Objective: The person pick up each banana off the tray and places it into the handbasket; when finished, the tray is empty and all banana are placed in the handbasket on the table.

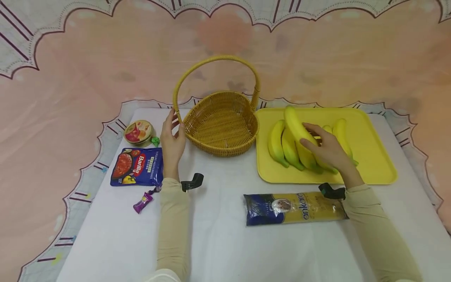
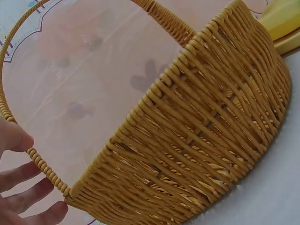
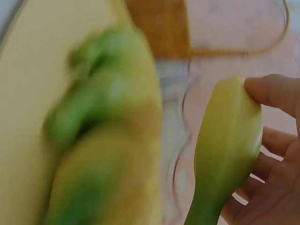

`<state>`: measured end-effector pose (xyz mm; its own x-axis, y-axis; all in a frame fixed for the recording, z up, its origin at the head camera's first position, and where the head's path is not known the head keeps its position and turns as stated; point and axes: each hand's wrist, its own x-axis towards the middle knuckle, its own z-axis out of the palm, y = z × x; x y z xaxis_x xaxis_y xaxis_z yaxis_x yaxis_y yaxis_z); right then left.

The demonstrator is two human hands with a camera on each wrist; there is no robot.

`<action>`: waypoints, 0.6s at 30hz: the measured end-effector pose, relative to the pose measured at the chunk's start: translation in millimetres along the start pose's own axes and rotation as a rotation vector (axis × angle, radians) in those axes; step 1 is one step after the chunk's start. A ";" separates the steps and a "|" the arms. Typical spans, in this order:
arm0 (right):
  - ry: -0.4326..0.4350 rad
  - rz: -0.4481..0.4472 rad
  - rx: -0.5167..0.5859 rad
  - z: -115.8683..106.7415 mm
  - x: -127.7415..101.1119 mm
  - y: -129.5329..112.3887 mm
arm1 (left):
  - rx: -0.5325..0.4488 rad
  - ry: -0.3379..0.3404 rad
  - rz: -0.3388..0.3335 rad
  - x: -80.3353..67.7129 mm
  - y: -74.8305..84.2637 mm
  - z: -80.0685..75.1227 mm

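The right hand [image 1: 325, 150] grips a banana [image 1: 297, 127] above the yellow tray [image 1: 373, 164]; the left hand [image 1: 172, 141], fingers relaxed, touches the wicker basket [image 1: 222, 125] at its handle base.

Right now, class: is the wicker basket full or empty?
Empty. The head view looks straight into the wicker basket and shows only bare woven bottom; the bananas lie outside it on the yellow tray.

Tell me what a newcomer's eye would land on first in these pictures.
Probably the wicker basket, empty at the middle of the white table, with the left hand at the base of its tall handle. Next, the right hand gripping one banana over the other bananas on the yellow tray to the basket's right.
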<state>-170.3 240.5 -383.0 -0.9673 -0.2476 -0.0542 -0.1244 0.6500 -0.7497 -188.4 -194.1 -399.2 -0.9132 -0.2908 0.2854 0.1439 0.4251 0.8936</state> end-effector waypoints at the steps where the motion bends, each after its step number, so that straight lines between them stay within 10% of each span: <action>1: -0.017 -0.020 0.007 5.9 4.5 -6.5 | 0.002 -0.005 0.003 -0.1 -0.3 0.1; 18: -0.207 -0.273 -0.102 100.5 90.6 -106.4 | -0.005 0.014 0.052 0.0 -2.8 2.7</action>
<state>-222.5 76.7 -374.4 -0.8315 -0.5556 -0.0012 -0.4036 0.6055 -0.6859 -189.8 -193.0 -402.6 -0.8992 -0.2803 0.3359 0.1925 0.4360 0.8791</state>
